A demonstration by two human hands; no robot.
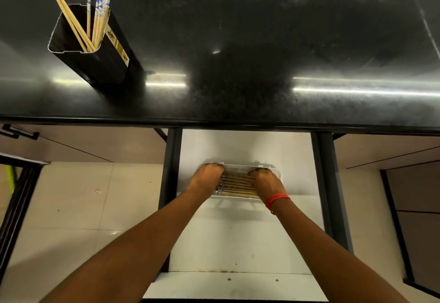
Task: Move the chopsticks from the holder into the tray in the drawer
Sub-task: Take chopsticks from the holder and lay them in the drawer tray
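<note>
Pale floor tiles flank the open drawer point(238, 243), where a white tray point(238, 198) holds chopsticks point(238, 184) lying left to right. The left hand point(208, 176) and right hand point(265, 181) curl over their two ends, seemingly gripping them, though the fingertips are hidden. Far left on the black counter point(262, 40), leftover chopsticks point(97, 16) stand in the holder point(107, 64); the left hand is nearer.

Light was supplied from overhead: two long glare streaks and a small hot spot were thrown on the glossy black countertop point(262, 28), w/ a broad dark shadow cast betw. them. The white drawer point(238, 243) was lit evenly; a soft shadow was cast below the tray point(238, 197). Edges were bowed by the wide-angle lens; chopsticks point(238, 184) were rendered slightly soft.
</note>
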